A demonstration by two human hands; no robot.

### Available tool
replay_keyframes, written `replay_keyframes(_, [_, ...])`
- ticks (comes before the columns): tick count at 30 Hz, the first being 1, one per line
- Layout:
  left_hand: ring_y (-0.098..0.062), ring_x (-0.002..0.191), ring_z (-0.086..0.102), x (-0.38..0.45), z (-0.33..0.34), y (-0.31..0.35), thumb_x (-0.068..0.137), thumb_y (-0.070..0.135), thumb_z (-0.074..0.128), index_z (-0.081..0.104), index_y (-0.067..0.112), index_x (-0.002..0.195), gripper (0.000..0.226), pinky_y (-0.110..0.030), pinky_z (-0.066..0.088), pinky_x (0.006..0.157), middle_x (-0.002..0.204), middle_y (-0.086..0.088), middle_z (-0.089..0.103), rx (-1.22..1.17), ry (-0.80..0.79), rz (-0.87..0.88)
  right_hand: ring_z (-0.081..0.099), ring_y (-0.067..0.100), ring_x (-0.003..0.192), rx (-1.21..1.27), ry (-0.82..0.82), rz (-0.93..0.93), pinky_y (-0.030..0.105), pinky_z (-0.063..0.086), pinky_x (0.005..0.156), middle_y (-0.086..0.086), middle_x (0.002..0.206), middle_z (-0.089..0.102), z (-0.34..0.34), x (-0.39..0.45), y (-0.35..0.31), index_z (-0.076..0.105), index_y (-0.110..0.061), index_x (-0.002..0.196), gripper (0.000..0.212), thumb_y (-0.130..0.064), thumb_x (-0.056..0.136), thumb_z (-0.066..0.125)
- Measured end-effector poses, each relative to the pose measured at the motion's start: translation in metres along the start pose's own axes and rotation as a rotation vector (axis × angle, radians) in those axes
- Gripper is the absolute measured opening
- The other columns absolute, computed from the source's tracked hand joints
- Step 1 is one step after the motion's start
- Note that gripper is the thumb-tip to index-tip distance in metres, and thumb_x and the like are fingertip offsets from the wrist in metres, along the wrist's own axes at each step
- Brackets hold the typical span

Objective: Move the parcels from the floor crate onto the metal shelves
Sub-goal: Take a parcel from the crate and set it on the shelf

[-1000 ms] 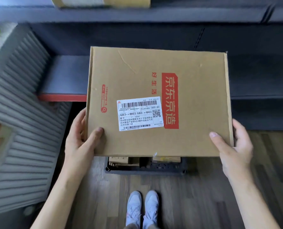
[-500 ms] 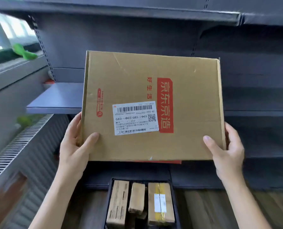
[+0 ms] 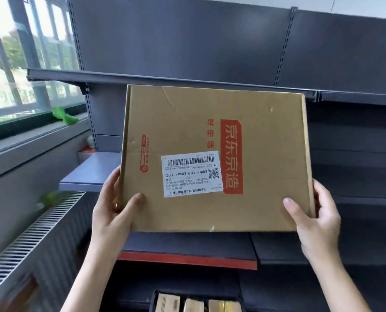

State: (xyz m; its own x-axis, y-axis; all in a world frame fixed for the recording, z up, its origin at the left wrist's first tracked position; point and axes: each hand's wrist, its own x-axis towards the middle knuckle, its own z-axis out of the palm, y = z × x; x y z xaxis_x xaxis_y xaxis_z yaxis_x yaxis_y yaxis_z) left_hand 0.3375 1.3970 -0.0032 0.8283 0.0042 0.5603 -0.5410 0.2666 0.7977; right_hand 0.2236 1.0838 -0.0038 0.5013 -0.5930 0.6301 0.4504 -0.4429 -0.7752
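A flat brown cardboard parcel [image 3: 187,122] with a red logo and a white shipping label is held up in front of the dark metal shelves [image 3: 165,78]. My left hand [image 3: 113,212] grips its lower left corner, thumb on the top face. My right hand [image 3: 315,217] grips the lower right corner the same way. The parcel's far edge reaches about the height of an upper shelf's front lip. Below, at the bottom edge, the black floor crate [image 3: 152,300] shows the tops of three small brown parcels [image 3: 193,306].
A lower shelf with a red front strip [image 3: 187,260] lies under the parcel. Another grey shelf [image 3: 90,172] juts out at the left. A window, a sill with a green object [image 3: 65,114] and a ribbed radiator grille [image 3: 27,239] fill the left side.
My view has tilted up from the floor to the shelves. Both hands have lifted the parcel higher, from over the crate to upper-shelf height. My grip on it is unchanged.
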Motion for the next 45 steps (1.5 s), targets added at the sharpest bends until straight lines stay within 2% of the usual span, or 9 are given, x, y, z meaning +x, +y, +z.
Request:
replay_keyframes(6, [-0.007, 0.104, 0.063, 0.001, -0.010, -0.005, 0.080, 0.007, 0.061, 0.055, 0.050, 0.113, 0.054, -0.018, 0.054, 0.079, 0.122, 0.010, 0.063, 0.005, 0.009, -0.010, 0.063, -0.002, 0.096, -0.011, 0.013, 0.035, 0.012, 0.052, 0.076, -0.025, 0.105, 0.066, 0.006, -0.003, 0.004, 0.056, -0.044, 0.111, 0.054, -0.038, 0.061, 0.078])
replay_keyframes(11, [-0.009, 0.108, 0.062, 0.003, -0.019, -0.012, 0.082, 0.001, 0.060, 0.055, 0.051, 0.113, 0.059, -0.018, 0.053, 0.082, 0.121, 0.012, 0.063, 0.024, 0.001, -0.021, 0.060, 0.011, 0.107, -0.033, -0.054, 0.084, 0.028, 0.052, 0.088, -0.010, 0.116, 0.063, 0.006, -0.007, 0.012, 0.054, -0.038, 0.116, 0.062, -0.038, 0.059, 0.078])
replay_keyframes(18, [0.001, 0.104, 0.062, 0.000, -0.024, -0.032, 0.077, 0.006, 0.061, 0.056, 0.051, 0.116, 0.059, -0.014, 0.051, 0.080, 0.121, 0.023, 0.062, -0.045, 0.015, -0.026, 0.065, 0.001, 0.090, 0.003, -0.170, 0.107, 0.016, 0.054, 0.071, -0.006, 0.106, 0.067, 0.013, 0.021, 0.003, 0.061, -0.046, 0.096, 0.042, -0.025, 0.062, 0.072])
replay_keyframes(23, [0.003, 0.104, 0.062, 0.002, -0.013, -0.044, 0.081, -0.007, 0.058, 0.057, 0.052, 0.113, 0.068, -0.015, 0.051, 0.082, 0.118, 0.027, 0.062, -0.060, 0.035, -0.045, 0.063, 0.003, 0.102, -0.030, -0.207, 0.168, 0.025, 0.054, 0.081, -0.013, 0.113, 0.066, 0.012, 0.027, 0.004, 0.053, -0.046, 0.117, 0.065, -0.033, 0.057, 0.077])
replay_keyframes(29, [0.006, 0.102, 0.061, 0.006, 0.008, -0.053, 0.082, -0.008, 0.059, 0.056, 0.051, 0.114, 0.067, -0.021, 0.052, 0.081, 0.118, 0.027, 0.062, -0.027, -0.009, -0.096, 0.060, -0.004, 0.101, -0.097, -0.169, 0.192, 0.025, 0.048, 0.081, -0.027, 0.109, 0.064, -0.002, 0.022, 0.021, 0.051, -0.059, 0.107, 0.063, -0.040, 0.053, 0.078])
replay_keyframes(32, [0.007, 0.099, 0.062, 0.008, 0.026, -0.059, 0.081, -0.009, 0.060, 0.056, 0.048, 0.113, 0.066, -0.010, 0.050, 0.077, 0.116, 0.029, 0.062, -0.013, -0.020, -0.106, 0.061, -0.002, 0.102, -0.098, -0.133, 0.197, 0.027, 0.050, 0.083, -0.023, 0.110, 0.065, -0.016, 0.026, 0.034, 0.052, -0.056, 0.108, 0.064, -0.040, 0.053, 0.078])
replay_keyframes(35, [0.007, 0.099, 0.062, 0.007, 0.052, -0.068, 0.081, -0.008, 0.061, 0.056, 0.051, 0.111, 0.067, -0.011, 0.051, 0.078, 0.116, 0.029, 0.062, 0.023, -0.022, -0.113, 0.060, 0.007, 0.108, -0.102, -0.110, 0.202, 0.032, 0.053, 0.089, -0.011, 0.114, 0.065, -0.035, 0.038, 0.053, 0.052, -0.044, 0.119, 0.071, -0.038, 0.053, 0.078])
replay_keyframes(41, [0.014, 0.098, 0.058, 0.006, 0.119, -0.084, 0.082, -0.006, 0.062, 0.049, 0.059, 0.111, 0.072, -0.003, 0.047, 0.071, 0.111, 0.038, 0.060, 0.147, -0.005, -0.095, 0.060, 0.008, 0.107, -0.075, -0.087, 0.222, 0.031, 0.052, 0.089, -0.008, 0.116, 0.064, -0.078, 0.078, 0.092, 0.050, -0.031, 0.126, 0.075, -0.030, 0.056, 0.078])
replay_keyframes(45, [0.019, 0.097, 0.056, 0.007, 0.167, -0.095, 0.084, -0.004, 0.060, 0.043, 0.054, 0.116, 0.069, 0.000, 0.043, 0.071, 0.110, 0.036, 0.058, 0.208, -0.011, -0.107, 0.060, -0.010, 0.092, -0.086, -0.093, 0.196, 0.011, 0.051, 0.069, -0.017, 0.105, 0.065, -0.110, 0.110, 0.116, 0.052, -0.032, 0.123, 0.065, -0.015, 0.067, 0.079])
